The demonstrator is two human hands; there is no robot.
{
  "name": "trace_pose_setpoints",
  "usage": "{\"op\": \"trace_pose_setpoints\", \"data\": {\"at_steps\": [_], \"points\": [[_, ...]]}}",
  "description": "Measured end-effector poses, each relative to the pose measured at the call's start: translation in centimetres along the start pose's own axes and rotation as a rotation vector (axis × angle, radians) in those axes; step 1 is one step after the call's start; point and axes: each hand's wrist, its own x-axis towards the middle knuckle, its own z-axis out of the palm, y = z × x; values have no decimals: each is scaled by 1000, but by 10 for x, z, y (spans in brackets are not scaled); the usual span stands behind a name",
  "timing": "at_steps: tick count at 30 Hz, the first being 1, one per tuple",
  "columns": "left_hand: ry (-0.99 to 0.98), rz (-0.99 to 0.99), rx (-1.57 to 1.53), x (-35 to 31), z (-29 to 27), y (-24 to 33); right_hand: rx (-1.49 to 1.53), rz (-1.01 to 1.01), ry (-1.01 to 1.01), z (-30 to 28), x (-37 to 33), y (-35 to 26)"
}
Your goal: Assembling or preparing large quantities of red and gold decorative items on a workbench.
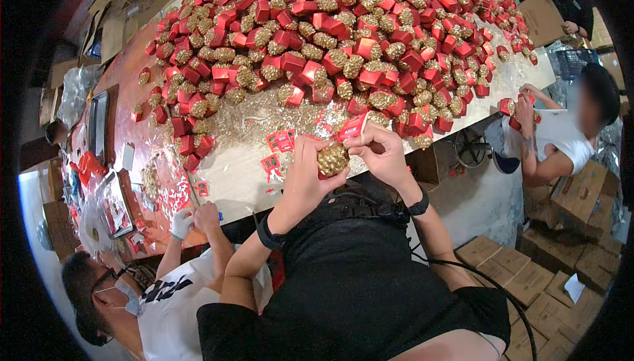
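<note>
While the left hand [308, 175] is gripping a bumpy gold ornament [333, 161] near the frame's centre, the right hand [388, 160], just to its right, is pinching narrowly at the lower edge of a red tag [352, 127]; its exact grip cannot be told. Red-and-gold ornaments [290, 63] are lying heaped across the upper frame, and red cards [281, 140] are resting left of centre.

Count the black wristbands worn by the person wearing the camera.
2: one broad black left wristband behind the left hand, and one broad black right wristband behind the right hand. Both wrists show.
</note>
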Motion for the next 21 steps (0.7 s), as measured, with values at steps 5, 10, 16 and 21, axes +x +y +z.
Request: {"op": "trace_pose_setpoints", "data": {"at_steps": [5, 10, 16, 21], "points": [[9, 0, 40, -3, 2, 1, -260, -134, 34, 6, -1, -10], [8, 71, 22, -5, 3, -2, -270, -113, 48, 5, -1, -9], [-12, 189, -6, -11, 4, -10, 23, 206, -26, 0, -6, -8], [-13, 222, -10, -14, 3, -10, 64, 189, -64, -3, -5, -19]]}}
